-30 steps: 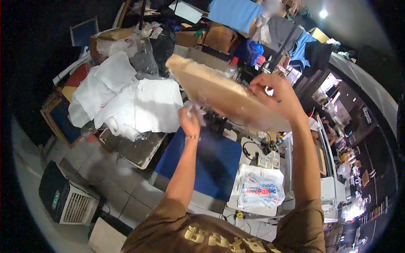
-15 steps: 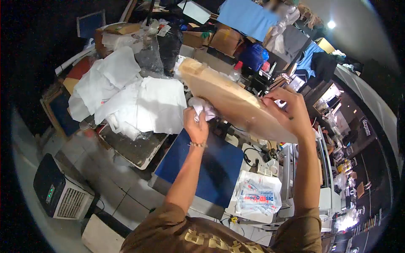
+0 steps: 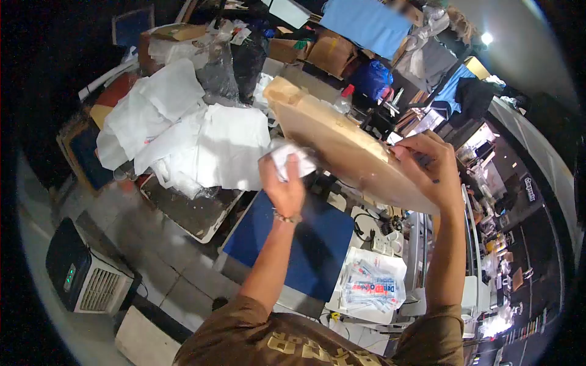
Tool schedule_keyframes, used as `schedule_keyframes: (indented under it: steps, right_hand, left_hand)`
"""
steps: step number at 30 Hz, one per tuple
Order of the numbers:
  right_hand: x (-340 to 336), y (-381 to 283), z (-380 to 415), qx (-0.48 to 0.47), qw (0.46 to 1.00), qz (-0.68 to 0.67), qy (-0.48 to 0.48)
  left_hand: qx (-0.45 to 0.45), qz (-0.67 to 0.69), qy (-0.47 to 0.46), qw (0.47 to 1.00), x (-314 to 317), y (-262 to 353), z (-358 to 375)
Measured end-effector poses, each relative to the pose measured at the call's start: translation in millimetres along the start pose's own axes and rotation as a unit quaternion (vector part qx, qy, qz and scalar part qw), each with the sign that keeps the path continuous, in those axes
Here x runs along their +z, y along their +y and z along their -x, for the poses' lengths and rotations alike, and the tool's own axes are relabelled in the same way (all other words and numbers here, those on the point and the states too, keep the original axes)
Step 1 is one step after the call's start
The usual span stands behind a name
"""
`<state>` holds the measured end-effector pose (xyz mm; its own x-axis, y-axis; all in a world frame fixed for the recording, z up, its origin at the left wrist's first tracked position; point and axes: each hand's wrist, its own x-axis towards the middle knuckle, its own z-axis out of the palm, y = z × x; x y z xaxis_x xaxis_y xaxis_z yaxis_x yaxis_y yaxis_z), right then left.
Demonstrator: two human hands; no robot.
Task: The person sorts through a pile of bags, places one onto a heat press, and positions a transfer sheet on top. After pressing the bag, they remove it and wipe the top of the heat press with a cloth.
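Observation:
My left hand [image 3: 284, 188] is closed around a crumpled white cloth [image 3: 292, 160], slightly blurred, close to the lower face of a tan panel. This flat, tape-edged panel [image 3: 354, 146] stands tilted above a dark blue board [image 3: 293, 244]. At the panel's upper edge, the fingertips of my right hand [image 3: 432, 174] pinch the rim near its right end. Whether the cloth touches the panel cannot be made out. White fabric pieces [image 3: 232, 146] lie in a spread pile to the left of my left hand.
A white printed sheet or bag [image 3: 373, 283] lies on a pale platform right of the blue board. Cables [image 3: 361, 226] and metal rails [image 3: 418, 244] are near my right forearm. An air cooler [image 3: 91, 274] stands on the tiled floor at left. Boxes and bags crowd the back.
My left hand has turned and drawn slightly down with the cloth, its outline now blurred. The panel and my right hand appear slightly farther right and lower.

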<state>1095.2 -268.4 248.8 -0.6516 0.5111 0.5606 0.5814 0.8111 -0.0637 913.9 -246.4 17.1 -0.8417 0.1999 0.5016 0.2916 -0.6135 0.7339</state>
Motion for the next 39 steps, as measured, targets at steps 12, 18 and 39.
schedule_keyframes:
  steps: [12,18,39]
  right_hand:
    - [-1,-2,-7,-0.019,1.0,0.017,-0.019]
    - [0,-5,-8,0.019,0.999,0.013,-0.026]
    - [1,11,-14,0.08,0.995,-0.017,-0.054]
  left_hand:
    - [-0.053,-0.077,-0.047,0.995,10,-75,23]
    - [0.098,-0.012,-0.017,0.995,56,-58,34]
    - [-0.069,-0.047,0.054,0.995,37,-134,51]
